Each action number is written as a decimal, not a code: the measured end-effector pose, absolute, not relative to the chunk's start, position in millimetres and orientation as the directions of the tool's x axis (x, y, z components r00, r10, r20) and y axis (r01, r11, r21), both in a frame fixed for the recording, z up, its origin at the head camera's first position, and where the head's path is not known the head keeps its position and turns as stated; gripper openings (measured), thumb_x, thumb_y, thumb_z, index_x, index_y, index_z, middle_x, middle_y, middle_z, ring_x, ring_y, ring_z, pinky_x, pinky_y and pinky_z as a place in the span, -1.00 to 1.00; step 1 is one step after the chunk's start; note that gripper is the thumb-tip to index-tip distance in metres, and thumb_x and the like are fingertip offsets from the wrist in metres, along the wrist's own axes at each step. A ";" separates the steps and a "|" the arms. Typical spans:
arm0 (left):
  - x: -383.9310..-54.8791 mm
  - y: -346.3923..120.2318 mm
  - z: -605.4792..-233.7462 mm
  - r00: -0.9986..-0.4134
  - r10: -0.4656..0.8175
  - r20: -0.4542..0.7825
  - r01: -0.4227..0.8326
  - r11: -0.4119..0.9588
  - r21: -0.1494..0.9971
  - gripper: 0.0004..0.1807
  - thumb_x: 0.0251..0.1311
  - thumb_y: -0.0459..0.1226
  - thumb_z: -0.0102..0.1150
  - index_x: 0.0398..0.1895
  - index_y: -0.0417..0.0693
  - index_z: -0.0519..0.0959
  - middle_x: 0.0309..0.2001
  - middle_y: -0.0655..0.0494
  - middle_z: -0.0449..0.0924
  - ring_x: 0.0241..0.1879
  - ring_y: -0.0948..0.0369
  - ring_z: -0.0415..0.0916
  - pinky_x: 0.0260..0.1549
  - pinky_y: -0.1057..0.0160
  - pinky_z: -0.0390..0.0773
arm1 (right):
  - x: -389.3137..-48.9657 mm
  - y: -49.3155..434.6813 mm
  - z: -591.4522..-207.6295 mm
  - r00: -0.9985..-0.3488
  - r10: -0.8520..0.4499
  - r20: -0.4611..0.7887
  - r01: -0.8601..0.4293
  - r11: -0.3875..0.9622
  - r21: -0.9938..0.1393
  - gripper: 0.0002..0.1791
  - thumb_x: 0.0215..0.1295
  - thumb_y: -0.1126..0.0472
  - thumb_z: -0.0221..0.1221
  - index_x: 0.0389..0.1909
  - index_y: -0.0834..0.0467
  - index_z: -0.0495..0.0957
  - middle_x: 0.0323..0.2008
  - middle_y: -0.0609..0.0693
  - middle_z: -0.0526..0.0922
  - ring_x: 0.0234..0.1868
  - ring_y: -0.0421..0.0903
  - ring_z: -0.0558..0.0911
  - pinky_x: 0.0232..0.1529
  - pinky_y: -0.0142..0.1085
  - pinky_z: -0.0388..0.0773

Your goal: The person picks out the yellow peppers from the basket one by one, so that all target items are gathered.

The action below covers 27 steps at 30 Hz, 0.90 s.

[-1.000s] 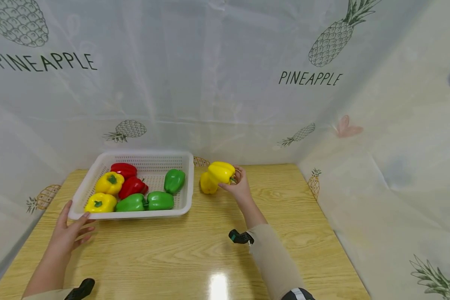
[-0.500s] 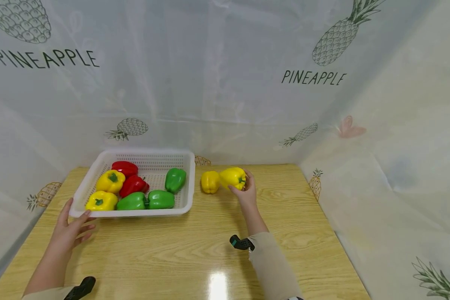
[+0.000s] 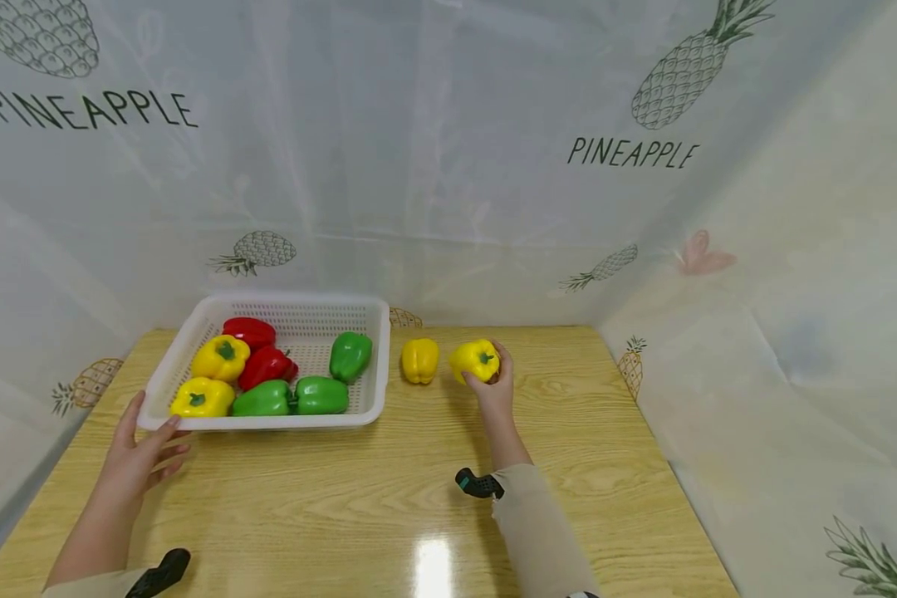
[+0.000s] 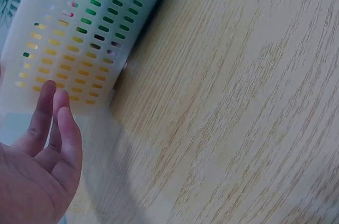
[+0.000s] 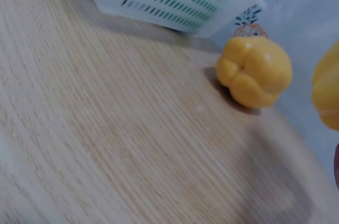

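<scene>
A yellow bell pepper [image 3: 474, 360] is held in my right hand [image 3: 496, 390], slightly above the table, its green stem facing the hand; part of it shows at the right edge of the right wrist view. Left of it, a second yellow bell pepper [image 3: 420, 360] lies on the table. My left hand [image 3: 138, 457] grips the front left corner of a white plastic basket [image 3: 269, 423], thumb on the rim and forefinger along the side. Its other fingers [image 4: 71, 139] hang loosely by the perforated wall. Inside are two yellow bell peppers [image 3: 202, 399], two red [image 3: 267, 369] and three green [image 3: 321, 395].
The wooden table [image 3: 329, 498] ends at a pale curtain [image 3: 448, 183] printed with pineapples at the back and sides. Black wrist cameras [image 3: 478, 483] sit on both forearms.
My right hand has moved the yellow bell pepper to the right and lower, away from the other yellow one, turning its stem toward the viewer. The left hand stays at the basket corner.
</scene>
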<state>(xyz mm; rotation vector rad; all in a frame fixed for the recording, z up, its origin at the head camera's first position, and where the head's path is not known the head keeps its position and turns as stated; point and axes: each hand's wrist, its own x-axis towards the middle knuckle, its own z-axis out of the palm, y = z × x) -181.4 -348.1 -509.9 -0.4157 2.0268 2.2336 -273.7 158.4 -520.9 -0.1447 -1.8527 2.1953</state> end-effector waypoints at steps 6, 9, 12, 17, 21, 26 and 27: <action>-181.1 -349.2 -512.9 -0.963 -0.103 -0.249 -0.238 -0.114 0.965 -0.04 0.39 -0.10 0.09 0.48 0.64 -0.42 -0.37 0.39 0.62 -0.43 0.26 0.65 -0.48 0.27 0.64 | -276.9 152.0 -526.5 -0.935 0.351 0.056 -0.129 -0.191 -0.973 -0.10 0.11 0.50 0.31 0.42 0.09 0.08 0.31 0.12 0.21 0.29 0.05 0.29 0.29 -0.09 0.31; -181.4 -349.3 -512.5 -0.964 -0.097 -0.246 -0.234 -0.118 0.965 -0.05 0.40 -0.10 0.07 0.49 0.64 -0.42 -0.36 0.38 0.62 -0.42 0.26 0.65 -0.47 0.27 0.65 | -278.9 146.6 -528.8 -0.910 0.410 0.061 -0.148 -0.183 -0.972 -0.12 0.11 0.49 0.33 0.40 0.11 0.10 0.25 0.14 0.24 0.21 0.06 0.32 0.21 -0.11 0.38; -182.1 -349.2 -512.1 -0.965 -0.096 -0.244 -0.232 -0.122 0.965 -0.05 0.41 -0.11 0.07 0.49 0.64 -0.42 -0.37 0.39 0.63 -0.42 0.26 0.65 -0.48 0.28 0.64 | -281.7 141.7 -532.7 -0.881 0.468 0.074 -0.158 -0.142 -0.977 -0.16 0.09 0.45 0.36 0.36 0.11 0.17 0.18 0.13 0.29 0.13 0.06 0.35 0.11 -0.12 0.44; -182.5 -348.5 -512.2 -0.965 -0.098 -0.241 -0.227 -0.137 0.964 -0.04 0.40 -0.13 0.09 0.48 0.65 -0.41 -0.37 0.39 0.66 -0.43 0.25 0.65 -0.51 0.28 0.63 | -287.0 134.9 -541.4 -0.843 0.529 0.097 -0.160 -0.074 -0.984 -0.20 0.05 0.36 0.42 0.31 0.10 0.26 0.15 0.10 0.34 0.13 0.04 0.37 0.11 -0.09 0.43; -181.8 -348.1 -512.3 -0.966 -0.099 -0.238 -0.225 -0.123 0.966 -0.05 0.40 -0.12 0.09 0.49 0.64 -0.40 -0.37 0.39 0.66 -0.43 0.24 0.64 -0.50 0.27 0.63 | -289.8 130.1 -545.2 -0.820 0.560 0.116 -0.165 -0.037 -0.986 -0.18 0.03 0.33 0.45 0.32 0.11 0.28 0.19 0.07 0.34 0.17 0.03 0.37 0.17 -0.06 0.37; -182.0 -349.0 -512.6 -0.966 -0.096 -0.239 -0.226 -0.127 0.966 -0.05 0.40 -0.13 0.09 0.49 0.64 -0.40 -0.36 0.37 0.67 -0.43 0.24 0.65 -0.50 0.27 0.64 | -292.7 126.5 -547.7 -0.799 0.574 0.180 -0.165 0.079 -0.983 -0.19 0.00 0.27 0.49 0.30 0.16 0.34 0.21 0.06 0.37 0.20 0.01 0.37 0.21 -0.07 0.31; -182.1 -349.3 -512.8 -0.966 -0.096 -0.242 -0.229 -0.128 0.965 -0.05 0.40 -0.13 0.09 0.49 0.64 -0.40 -0.35 0.37 0.67 -0.43 0.24 0.65 -0.50 0.27 0.64 | -293.4 126.3 -548.4 -0.796 0.571 0.202 -0.170 0.109 -0.979 -0.20 -0.01 0.26 0.49 0.29 0.17 0.36 0.21 0.07 0.39 0.20 0.02 0.38 0.21 -0.06 0.31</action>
